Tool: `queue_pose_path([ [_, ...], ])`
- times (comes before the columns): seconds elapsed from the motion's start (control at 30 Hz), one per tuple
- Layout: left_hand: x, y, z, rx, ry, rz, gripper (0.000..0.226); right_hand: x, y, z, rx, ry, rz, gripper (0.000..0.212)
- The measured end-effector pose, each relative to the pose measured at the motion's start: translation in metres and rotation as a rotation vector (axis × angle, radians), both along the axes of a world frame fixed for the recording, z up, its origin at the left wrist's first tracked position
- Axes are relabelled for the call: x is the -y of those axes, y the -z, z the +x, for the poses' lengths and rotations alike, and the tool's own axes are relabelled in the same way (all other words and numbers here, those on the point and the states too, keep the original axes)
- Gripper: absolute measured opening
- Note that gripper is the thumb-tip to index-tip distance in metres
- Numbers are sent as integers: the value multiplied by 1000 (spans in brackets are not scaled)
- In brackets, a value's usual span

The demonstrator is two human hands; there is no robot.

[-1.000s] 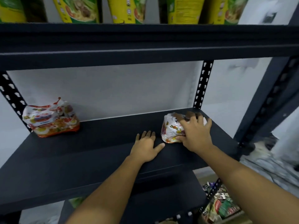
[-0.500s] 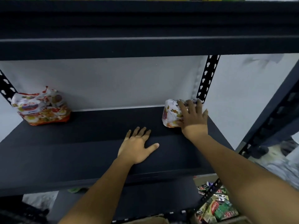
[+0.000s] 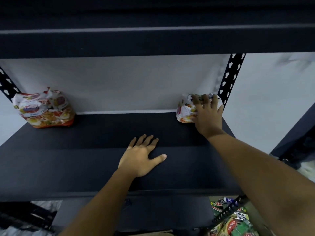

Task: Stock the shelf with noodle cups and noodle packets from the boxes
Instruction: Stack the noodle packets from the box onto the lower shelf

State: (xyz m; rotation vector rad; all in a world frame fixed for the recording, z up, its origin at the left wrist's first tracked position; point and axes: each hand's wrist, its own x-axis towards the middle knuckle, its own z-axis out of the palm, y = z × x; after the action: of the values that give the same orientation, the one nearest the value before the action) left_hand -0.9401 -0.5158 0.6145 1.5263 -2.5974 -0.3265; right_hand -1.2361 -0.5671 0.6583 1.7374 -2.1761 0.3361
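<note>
At nine to three o'clock, dark shelf (image 3: 85, 167): carries only two bundles, so looks barely started. Leaves nearly all the stocking to do; shows no noodle cups anywhere.

At ten o'clock, against the back wall, large noodle multi-pack (image 3: 45, 109): stands already placed, touching nothing else.

Near six o'clock, left hand (image 3: 141, 157): lies flat on the board, palm down, fingers spread, holding nothing. Probably braces the reach.

At two o'clock, right hand (image 3: 207, 114): curls its fingers over the top and front of a smaller noodle packet (image 3: 185, 111). Seats it, by the look, in the rear corner just beside the perforated upright (image 3: 231, 77).

On labels: multi-pack wears a white, red and orange wrap with a blue-and-red oval logo, too blurred to read. Packet shows red and yellow print, wording illegible. At five o'clock, below the shelf, red carton (image 3: 231, 225) among mixed goods: reads "Colgate"; leaves neighbouring labels too small to make out.
</note>
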Motion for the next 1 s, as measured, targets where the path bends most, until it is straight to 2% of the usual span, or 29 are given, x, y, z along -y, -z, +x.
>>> queue_pose_path([
  [0.53,1,2,1,-8,8,-35,87,27,-19,-16,48,-43,186,101],
  [0.63,1,2,1,-16,10,-44,87,9,-21,-6,82,-67,75,101],
  [0.7,2,2,1,-22,13,-48,88,-13,-16,8,114,-116,-75,94],
  [0.77,3,2,1,-27,18,-52,87,-40,-9,27,186,-158,-121,86],
  [0.87,2,2,0,-28,19,-60,87,-86,4,60,382,-230,28,75],
  [1.0,-1,0,0,-27,29,-79,87,-134,17,98,439,-290,270,66],
])
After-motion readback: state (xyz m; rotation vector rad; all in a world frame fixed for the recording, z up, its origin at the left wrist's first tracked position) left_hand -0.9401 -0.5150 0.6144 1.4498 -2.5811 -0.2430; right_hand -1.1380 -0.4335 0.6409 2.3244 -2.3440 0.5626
